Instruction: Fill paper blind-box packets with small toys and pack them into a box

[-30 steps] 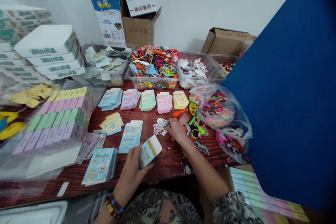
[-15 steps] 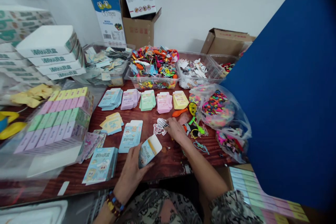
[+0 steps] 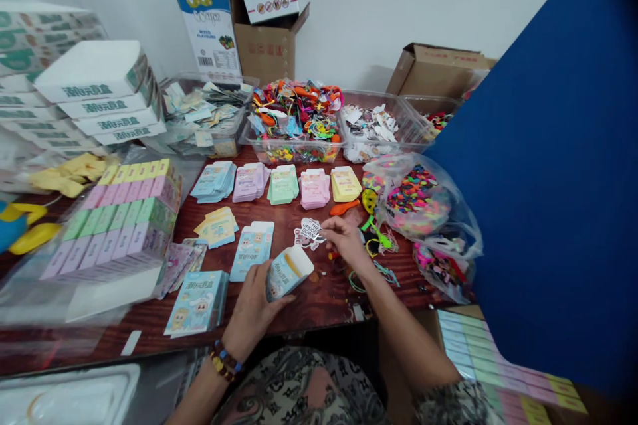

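My left hand (image 3: 256,305) is wrapped round a small light-blue box (image 3: 286,275), whose top flap stands open toward the right. Between the thumb and fingers of my right hand (image 3: 343,241) is the edge of a white sticker (image 3: 311,228) lettered "THE UPSIDE DOWN". Just under it lies another sticker (image 3: 300,239) with red letters. A flat blue box (image 3: 252,251) rests behind my left hand, and a stack of blue boxes (image 3: 197,302) is at its left. Beside my right hand are an orange balloon (image 3: 345,207) and a green toy (image 3: 381,234).
Blue, purple, green, pink and yellow flat box stacks (image 3: 284,184) form a row. Behind them stand clear bins of small toys (image 3: 294,113) and paper pieces (image 3: 371,126). Filled boxes (image 3: 114,219) are at left, a plastic bag (image 3: 423,199) and blue panel (image 3: 538,166) at right.
My right hand has lifted the "THE UPSIDE DOWN" sticker slightly from the pile by its edge. My left hand still holds the blue box, and the view has shifted a little.
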Demonstrator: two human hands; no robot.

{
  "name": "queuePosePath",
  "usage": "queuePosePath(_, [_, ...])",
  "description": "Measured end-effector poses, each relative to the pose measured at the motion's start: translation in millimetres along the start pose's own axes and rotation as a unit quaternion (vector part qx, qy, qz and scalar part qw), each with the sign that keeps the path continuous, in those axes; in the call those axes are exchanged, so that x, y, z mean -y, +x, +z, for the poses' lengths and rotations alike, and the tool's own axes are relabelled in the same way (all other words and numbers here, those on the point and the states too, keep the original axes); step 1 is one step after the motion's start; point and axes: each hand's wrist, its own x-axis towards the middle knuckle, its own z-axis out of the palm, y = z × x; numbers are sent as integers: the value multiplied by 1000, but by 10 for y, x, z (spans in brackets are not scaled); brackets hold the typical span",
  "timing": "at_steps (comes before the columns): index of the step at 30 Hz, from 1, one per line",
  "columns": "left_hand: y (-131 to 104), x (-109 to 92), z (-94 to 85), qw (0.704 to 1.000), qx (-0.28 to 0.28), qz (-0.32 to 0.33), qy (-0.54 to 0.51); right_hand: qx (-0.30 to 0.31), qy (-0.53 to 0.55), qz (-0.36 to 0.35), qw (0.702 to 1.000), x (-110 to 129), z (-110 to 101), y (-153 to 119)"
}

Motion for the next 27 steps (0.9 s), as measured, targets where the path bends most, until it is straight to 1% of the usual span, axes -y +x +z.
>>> queuePosePath(2, [32,-19,6,1000,7,5,17,37,59,-6,998,66,-99,-126])
queuePosePath(4, [54,-49,26,999,16,18,32,75,82,-36,993,133,-179,-248])
queuePosePath(6, [67,-82,60,998,31,37,41,88,38,-84,992,207,-202,-350])
queuePosePath(8, [73,-105,100,996,48,56,41,98,-16,-112,989,288,-157,-432])
queuePosePath(10, [78,-113,137,995,54,70,39,127,-38,-108,985,361,-76,-496])
queuePosePath(12, [86,-106,159,995,45,80,39,147,-37,-97,984,397,-29,-552])
queuePosePath(13, [91,-100,162,995,42,84,39,140,-32,-91,985,392,-42,-580])
queuePosePath(14, [97,-95,161,994,40,89,40,121,-24,-81,989,368,-88,-612])
queuePosePath(16, [109,-98,152,994,43,91,42,54,-25,-44,997,258,-281,-690])
queuePosePath(17, [115,-107,149,994,46,90,42,16,-48,-17,999,173,-416,-737])
queuePosePath(18, [122,-122,150,994,50,87,41,-22,-96,11,995,73,-562,-789])
queuePosePath(19, [128,-144,156,994,54,84,38,-55,-168,37,984,-39,-704,-844])
queuePosePath(20, [134,-170,170,994,58,83,34,-81,-246,68,963,-156,-831,-900])
queuePosePath(21, [139,-200,191,994,62,84,28,-91,-310,98,941,-273,-931,-954])
queuePosePath(22, [142,-230,216,994,68,87,23,-86,-350,114,926,-383,-1000,-1002])
queuePosePath(23, [142,-260,244,993,73,91,18,-74,-364,120,921,-481,-1038,-1043])
queuePosePath(25, [137,-303,296,991,80,105,18,-49,-332,106,936,-624,-1044,-1093])
queuePosePath(27, [127,-315,323,989,84,121,31,-46,-277,86,956,-677,-1009,-1109])
